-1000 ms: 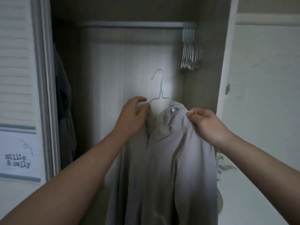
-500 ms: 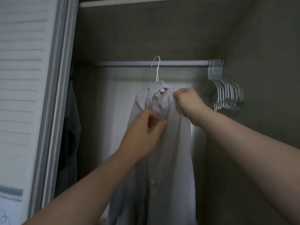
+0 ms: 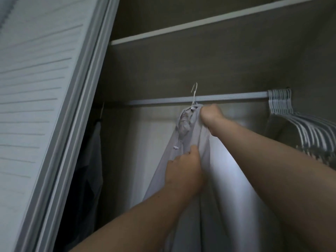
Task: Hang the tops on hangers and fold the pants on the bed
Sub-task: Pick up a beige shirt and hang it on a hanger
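Observation:
A pale grey shirt [image 3: 185, 124] hangs on a white wire hanger [image 3: 194, 93] whose hook sits up at the closet rod [image 3: 227, 98]. My right hand [image 3: 211, 115] grips the shirt's shoulder and collar at the top, just below the rod. Lower down, my left hand [image 3: 183, 171] pinches the shirt's front fabric. The shirt drapes down between my arms, and its lower part is hidden behind them.
A bunch of several empty white hangers [image 3: 298, 124] hangs at the rod's right end. A dark garment [image 3: 87, 170] hangs at the closet's far left. A louvred white door [image 3: 36, 106] stands on the left, and a shelf edge [image 3: 200, 22] runs above the rod.
Both hands have lifted the shirt and hanger higher, from chest height to the rod. My left hand slid from the collar down to the shirt's front. The view tilted upward.

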### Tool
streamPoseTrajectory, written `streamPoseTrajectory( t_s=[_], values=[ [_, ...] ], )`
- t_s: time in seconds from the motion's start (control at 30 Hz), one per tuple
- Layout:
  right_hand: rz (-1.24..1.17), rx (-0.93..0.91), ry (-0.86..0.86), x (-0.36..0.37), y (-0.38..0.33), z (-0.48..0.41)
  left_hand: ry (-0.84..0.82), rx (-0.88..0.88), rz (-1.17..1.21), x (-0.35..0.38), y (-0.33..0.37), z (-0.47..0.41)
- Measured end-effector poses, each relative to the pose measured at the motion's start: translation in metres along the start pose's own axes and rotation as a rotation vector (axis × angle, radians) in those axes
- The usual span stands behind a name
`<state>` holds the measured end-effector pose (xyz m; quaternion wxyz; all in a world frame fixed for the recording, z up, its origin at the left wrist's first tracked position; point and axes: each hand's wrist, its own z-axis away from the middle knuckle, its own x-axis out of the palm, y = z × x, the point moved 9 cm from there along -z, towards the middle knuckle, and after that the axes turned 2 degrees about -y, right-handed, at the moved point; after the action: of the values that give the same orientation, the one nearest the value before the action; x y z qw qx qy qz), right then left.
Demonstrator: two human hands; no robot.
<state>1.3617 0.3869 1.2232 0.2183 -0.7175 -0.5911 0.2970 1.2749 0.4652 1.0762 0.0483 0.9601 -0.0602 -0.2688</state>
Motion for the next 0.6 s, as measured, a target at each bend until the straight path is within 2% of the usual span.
streamPoseTrajectory(
  t_s=[0.13, 0.3, 0.43, 0.6],
  values=[
    [0.053, 0.029, -0.068, 0.02, 0.021, -0.008, -0.028, 0.036, -0.058, 0.005, -0.024, -0.006],
    [0.007, 0.077, -0.09, 0.043, 0.044, -0.003, -0.068, 0.061, -0.113, 0.012, -0.049, 0.004],
    [-0.055, 0.048, -0.11, 0.052, 0.044, 0.008, -0.074, 0.063, -0.147, 0.008, -0.065, 0.012],
    [0.282, -0.124, -0.134, 0.055, 0.032, 0.038, -0.081, 0.086, -0.175, -0.004, -0.088, 0.023]
  ],
)
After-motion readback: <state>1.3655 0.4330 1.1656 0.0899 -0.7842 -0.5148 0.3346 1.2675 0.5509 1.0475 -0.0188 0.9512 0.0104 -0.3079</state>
